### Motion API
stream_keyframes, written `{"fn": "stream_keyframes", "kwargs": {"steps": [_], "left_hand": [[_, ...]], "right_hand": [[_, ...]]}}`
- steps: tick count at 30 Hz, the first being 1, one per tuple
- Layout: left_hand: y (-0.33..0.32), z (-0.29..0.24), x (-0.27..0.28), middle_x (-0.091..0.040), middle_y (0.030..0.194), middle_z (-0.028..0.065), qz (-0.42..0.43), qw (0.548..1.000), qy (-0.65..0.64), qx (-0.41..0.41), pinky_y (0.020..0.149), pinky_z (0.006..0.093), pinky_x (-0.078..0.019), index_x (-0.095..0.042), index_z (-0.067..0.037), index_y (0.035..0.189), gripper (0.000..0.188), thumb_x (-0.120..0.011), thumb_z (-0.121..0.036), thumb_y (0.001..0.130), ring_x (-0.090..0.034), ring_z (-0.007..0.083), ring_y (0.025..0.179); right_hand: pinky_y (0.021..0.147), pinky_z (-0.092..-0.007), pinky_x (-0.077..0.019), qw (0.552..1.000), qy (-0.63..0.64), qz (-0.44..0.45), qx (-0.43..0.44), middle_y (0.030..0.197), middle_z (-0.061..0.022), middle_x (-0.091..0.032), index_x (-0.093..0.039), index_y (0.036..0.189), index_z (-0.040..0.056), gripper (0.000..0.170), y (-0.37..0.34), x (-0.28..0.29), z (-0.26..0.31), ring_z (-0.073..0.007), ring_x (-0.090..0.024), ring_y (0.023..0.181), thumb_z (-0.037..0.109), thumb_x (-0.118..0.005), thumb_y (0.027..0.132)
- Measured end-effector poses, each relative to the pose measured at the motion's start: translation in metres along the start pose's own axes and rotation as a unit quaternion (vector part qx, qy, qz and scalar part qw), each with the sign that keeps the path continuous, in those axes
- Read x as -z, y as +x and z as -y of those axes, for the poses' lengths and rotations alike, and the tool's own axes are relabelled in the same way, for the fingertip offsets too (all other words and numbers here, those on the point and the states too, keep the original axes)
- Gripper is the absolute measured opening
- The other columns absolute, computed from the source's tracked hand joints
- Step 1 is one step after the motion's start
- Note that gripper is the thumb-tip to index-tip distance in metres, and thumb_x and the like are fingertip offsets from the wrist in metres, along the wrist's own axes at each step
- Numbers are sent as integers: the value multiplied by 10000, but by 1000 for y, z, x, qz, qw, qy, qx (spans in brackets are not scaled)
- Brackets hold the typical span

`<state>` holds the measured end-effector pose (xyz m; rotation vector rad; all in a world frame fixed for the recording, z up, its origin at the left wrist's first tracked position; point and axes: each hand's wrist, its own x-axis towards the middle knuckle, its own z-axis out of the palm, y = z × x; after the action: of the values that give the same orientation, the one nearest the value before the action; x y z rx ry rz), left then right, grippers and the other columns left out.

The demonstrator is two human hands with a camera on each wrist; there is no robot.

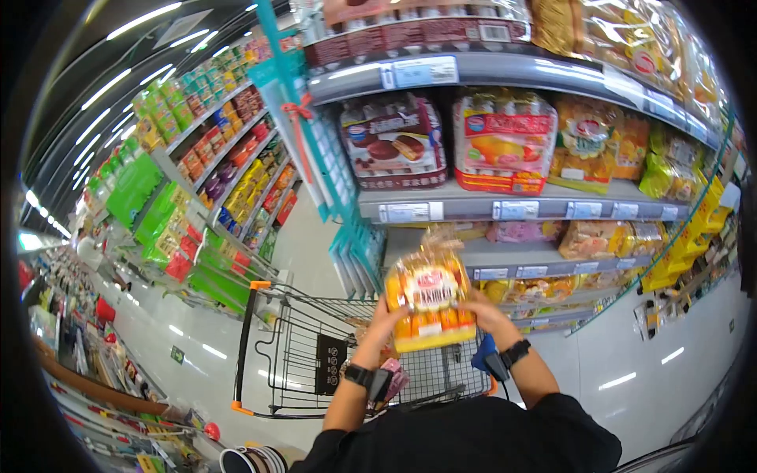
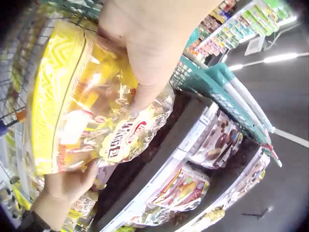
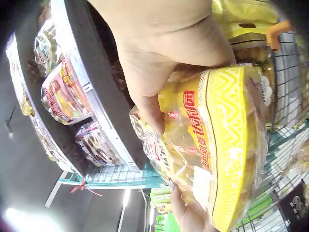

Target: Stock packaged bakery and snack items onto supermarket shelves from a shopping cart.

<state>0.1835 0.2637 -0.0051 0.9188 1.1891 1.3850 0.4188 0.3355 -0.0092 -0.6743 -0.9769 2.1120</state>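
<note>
A clear and yellow bag of bread [image 1: 430, 296] is held up over the shopping cart, in front of the shelves. My left hand [image 1: 384, 323] grips its left side, the thumb lying across the front of the wrapper in the left wrist view. On the opposite side my right hand [image 1: 490, 317] holds the bag, its thumb pressed on the film near the red lettering in the right wrist view. The bag's printed label faces me and its yellow patterned band is at the bottom. The fingers behind the bag are hidden.
The cart [image 1: 296, 347] stands below my arms, with a pink item [image 1: 394, 380] inside it. Shelves ahead carry a brown package of cakes [image 1: 394, 142] and a red-and-clear package [image 1: 505, 142]. A teal mesh panel [image 1: 335, 169] ends the shelf. Across the aisle is another stocked shelf [image 1: 229, 169].
</note>
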Motion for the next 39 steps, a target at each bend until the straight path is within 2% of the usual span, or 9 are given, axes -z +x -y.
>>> {"fn": "stream_keyframes", "kwargs": {"steps": [6, 10, 14, 18, 21, 29, 32, 35, 39], "left_hand": [[-53, 46, 35, -548, 1041, 81, -14, 988, 151, -7, 797, 300, -450, -374, 5, 1192, 627, -713, -111, 677, -540, 157, 914], [-85, 69, 65, -570, 1056, 102, -90, 976, 167, 106, 826, 298, -435, -443, 16, 1133, 620, -757, -151, 624, -554, 182, 940], [-107, 111, 105, -603, 975, 160, -103, 924, 313, 195, 779, 322, -452, -477, 28, 1088, 736, -783, -330, 523, -587, 257, 893], [-130, 185, 147, -594, 990, 156, -168, 949, 234, 124, 780, 327, -455, -482, 28, 1094, 700, -778, -297, 548, -589, 253, 880], [-149, 140, 151, -571, 1039, 111, -220, 951, 108, 187, 807, 317, -437, -460, -5, 1144, 616, -749, -179, 629, -554, 200, 941], [-173, 125, 204, -619, 932, 179, -143, 915, 285, 248, 782, 339, -460, -585, -3, 997, 640, -769, -355, 495, -595, 273, 884], [-164, 139, 224, -594, 1013, 177, -87, 894, 291, 330, 813, 330, -449, -520, -15, 1113, 741, -762, -355, 500, -576, 276, 937], [-158, 175, 236, -544, 1107, 190, -137, 932, 283, 181, 842, 308, -435, -404, -16, 1224, 868, -755, -357, 507, -545, 277, 1002], [-153, 101, 244, -499, 1164, 182, -49, 951, 124, 279, 899, 302, -394, -318, -27, 1285, 950, -774, -281, 491, -500, 262, 1060]], "right_hand": [[841, -332, -454, 990, -40, 6, -132, 1077, -95, -577, -475, 1161, 23, 531, -10, 3, -101, -205, -559, 979, -21, -672, 669], [824, -317, -451, 975, -39, 3, -221, 1059, -88, -588, -499, 1131, 13, 537, 0, 9, -159, -198, -577, 929, -65, -669, 628], [845, -335, -439, 965, -134, 27, -226, 1070, -91, -582, -497, 1141, 32, 578, 12, 3, -196, -220, -555, 986, -89, -666, 602], [785, -330, -456, 956, -208, 10, -207, 975, -80, -617, -556, 1041, 18, 547, 23, -24, -214, -209, -589, 879, -59, -725, 526], [785, -331, -453, 925, -294, 22, -241, 966, -81, -616, -560, 1026, 17, 523, 34, -47, -224, -213, -588, 878, -41, -731, 536], [807, -336, -441, 877, -385, 10, -287, 1014, -63, -593, -542, 1065, 47, 588, 57, -52, -302, -209, -560, 941, -66, -732, 520], [787, -335, -448, 881, -379, -24, -284, 1005, -72, -599, -553, 1045, 27, 568, 79, -13, -361, -212, -568, 920, -91, -710, 513], [806, -332, -437, 881, -381, -10, -280, 1010, -75, -599, -548, 1060, 12, 584, 92, -27, -355, -219, -562, 939, -96, -687, 503], [815, -336, -428, 830, -479, 26, -285, 1014, -98, -606, -550, 1083, 27, 586, 98, -52, -347, -237, -563, 948, -8, -706, 519]]}}
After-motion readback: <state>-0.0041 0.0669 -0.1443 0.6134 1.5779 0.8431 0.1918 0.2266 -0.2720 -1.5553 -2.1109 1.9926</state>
